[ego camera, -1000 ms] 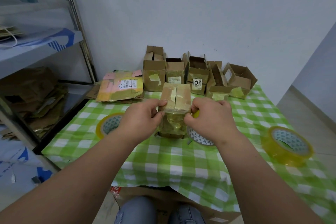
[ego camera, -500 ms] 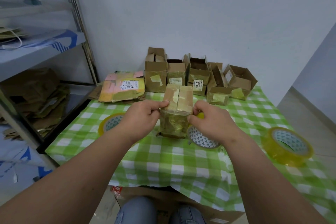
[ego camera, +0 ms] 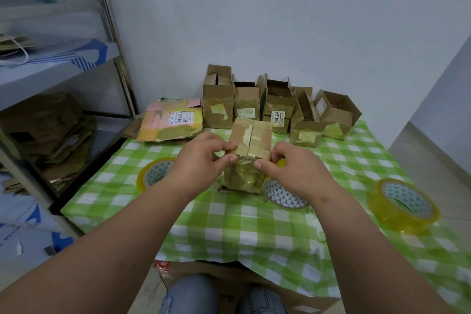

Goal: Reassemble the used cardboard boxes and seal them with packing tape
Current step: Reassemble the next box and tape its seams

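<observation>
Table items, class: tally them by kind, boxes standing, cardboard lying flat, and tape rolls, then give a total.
Standing boxes: 6, five in the back row and one held by the left hand and right hand.
Flattened cardboard stack: 1
Tape rolls: 3
Total: 10

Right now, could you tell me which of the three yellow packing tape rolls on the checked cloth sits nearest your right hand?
The yellow tape roll lying directly under the right hand, beside the held cardboard box; the other two rolls lie apart at the table's sides.
</observation>
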A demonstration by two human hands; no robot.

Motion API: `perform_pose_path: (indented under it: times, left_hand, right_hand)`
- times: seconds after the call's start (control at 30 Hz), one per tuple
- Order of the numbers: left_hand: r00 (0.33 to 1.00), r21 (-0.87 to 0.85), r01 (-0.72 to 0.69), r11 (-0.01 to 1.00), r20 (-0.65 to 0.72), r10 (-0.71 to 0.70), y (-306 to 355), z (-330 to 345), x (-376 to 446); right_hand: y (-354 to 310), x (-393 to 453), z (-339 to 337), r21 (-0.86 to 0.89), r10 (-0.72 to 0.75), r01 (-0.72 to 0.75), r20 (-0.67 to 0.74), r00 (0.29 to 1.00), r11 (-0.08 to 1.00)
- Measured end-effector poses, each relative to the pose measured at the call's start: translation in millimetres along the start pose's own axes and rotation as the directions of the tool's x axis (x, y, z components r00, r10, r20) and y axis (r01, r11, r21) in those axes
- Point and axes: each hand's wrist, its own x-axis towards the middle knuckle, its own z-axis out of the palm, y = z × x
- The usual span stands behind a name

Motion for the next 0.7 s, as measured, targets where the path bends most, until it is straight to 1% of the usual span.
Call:
perform_pose_path:
  times: [0.1, 0.23, 0.3, 0.4, 0.5, 0.57, 0.63, 0.7]
  left_hand:
    - [1.0, 0.044, 0.001, 0.999, -0.003, -0.001, 2, 0, -1]
    - [0.999, 0.111, 0.024, 0.994, -0.038, -0.02, 11, 6, -2]
    - [0.999, 0.106, 0.025, 0.994, -0.045, -0.02, 13, 8, -1]
    - [1.0, 0.05, 0.005, 0.999, -0.022, -0.004, 9, 6, -1]
    - [1.0, -0.029, -0.002, 1.0, 0.001, 0.002, 1, 3, 0]
    - [1.0, -0.08, 0.02, 0.997, 0.002, -0.019, -6, 1, 1]
    - [0.996, -0.148, 0.083, 0.986, -0.001, -0.084, -10, 0, 4]
    - [0.984, -0.205, 0.173, 0.963, 0.001, -0.176, -10, -1, 8]
  right_hand:
    - [-1, -1, -1, -0.007, -0.007, 0.007, -0.001, 1.0, 1.0]
    - [-5, -3, 4, -0.092, -0.014, 0.008, -0.056, 0.998, 0.996]
    - [-6, -2, 2, -0.078, -0.002, -0.002, -0.047, 0.999, 0.997]
    - [-2, -3, 1, -0.002, -0.002, 0.002, 0.017, 1.0, 1.0]
    - [5, -5, 0, 0.142, -0.007, -0.001, 0.051, 0.999, 0.99]
    - [9, -5, -3, 0.317, -0.007, -0.015, 0.069, 0.998, 0.948]
    - [9, -6, -7, 0.515, 0.031, -0.085, 0.113, 0.993, 0.853]
    - [9, -6, -5, 0.662, 0.055, -0.136, 0.143, 0.988, 0.737]
